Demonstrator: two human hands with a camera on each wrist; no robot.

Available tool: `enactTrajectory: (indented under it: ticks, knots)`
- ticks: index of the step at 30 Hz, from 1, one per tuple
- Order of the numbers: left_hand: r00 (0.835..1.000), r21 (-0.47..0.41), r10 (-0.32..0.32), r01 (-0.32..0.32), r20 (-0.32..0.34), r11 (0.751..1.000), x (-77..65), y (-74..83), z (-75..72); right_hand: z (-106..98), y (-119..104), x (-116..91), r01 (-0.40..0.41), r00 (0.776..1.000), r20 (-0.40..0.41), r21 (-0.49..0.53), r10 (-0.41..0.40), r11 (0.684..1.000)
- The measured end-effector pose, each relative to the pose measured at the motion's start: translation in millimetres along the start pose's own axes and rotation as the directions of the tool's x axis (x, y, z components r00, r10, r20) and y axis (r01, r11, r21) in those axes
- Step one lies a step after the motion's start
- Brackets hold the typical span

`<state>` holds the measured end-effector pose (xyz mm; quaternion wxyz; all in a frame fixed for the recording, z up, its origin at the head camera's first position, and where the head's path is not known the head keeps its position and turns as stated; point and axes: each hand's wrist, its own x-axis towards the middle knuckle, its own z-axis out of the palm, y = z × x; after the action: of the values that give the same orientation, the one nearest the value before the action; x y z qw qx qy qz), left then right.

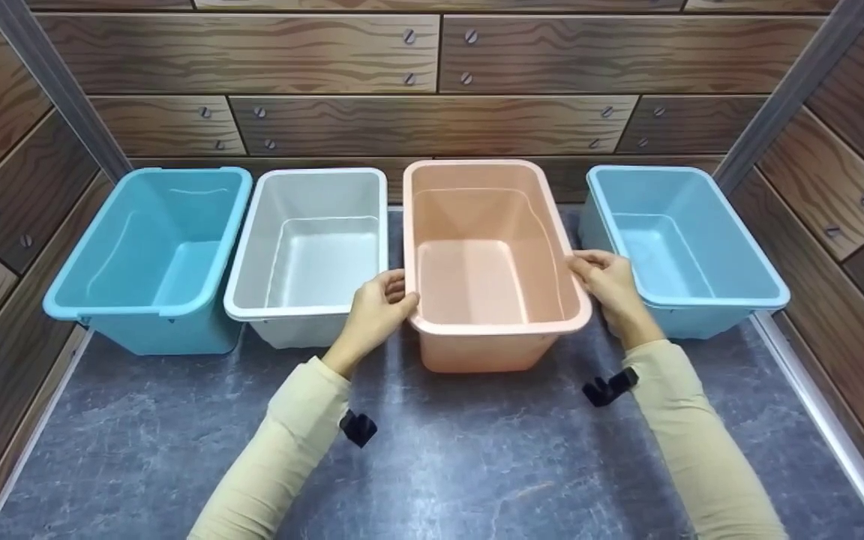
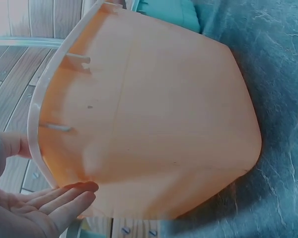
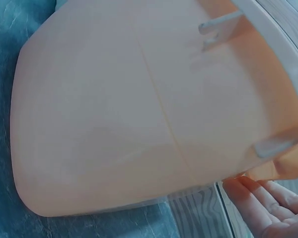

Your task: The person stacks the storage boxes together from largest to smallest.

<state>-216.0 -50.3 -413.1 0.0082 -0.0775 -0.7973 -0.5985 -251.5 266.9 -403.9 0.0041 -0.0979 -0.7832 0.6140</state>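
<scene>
A peach plastic tub (image 1: 488, 352) with a rolled rim stands upright, its open top facing me. My left hand (image 1: 373, 311) grips the left rim, the thumb at the lip and the fingers reaching underneath. On the opposite side, my right hand (image 1: 612, 289) pinches the right rim. In the left wrist view, the fingers of the left hand (image 2: 49, 208) lie below the rim against the tub's outer wall (image 2: 154, 109). The right wrist view has the right hand's fingertips (image 3: 238, 186) under the rim, with its thumb hidden.
A teal tub (image 1: 169, 336) and a grey-white tub (image 1: 301, 330) stand to the left of the peach one. To its right is a light blue tub (image 1: 702, 319), close by my right hand. Wood-patterned walls (image 1: 432, 124) enclose the dark marbled table (image 1: 469, 457).
</scene>
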Motion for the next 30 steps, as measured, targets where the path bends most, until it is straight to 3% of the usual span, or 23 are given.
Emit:
enactTrajectory:
  ticks: [12,23,30]
  knots:
    - [1.0,-0.046,-0.022,0.022,0.001,0.999,14.7,0.1,2.0,-3,5,6,-0.054,0.994,0.107,0.237,0.029,0.97]
    - [0.999,-0.035,-0.033,0.032,-0.012,0.999,13.8,4.2,1.5,-2,6,5,-0.066,0.992,0.119,0.306,0.03,0.95]
    - [0.997,-0.085,-0.081,0.079,-0.018,0.993,12.2,5.2,-0.7,-1,6,2,-0.076,0.989,0.148,0.349,0.026,0.934]
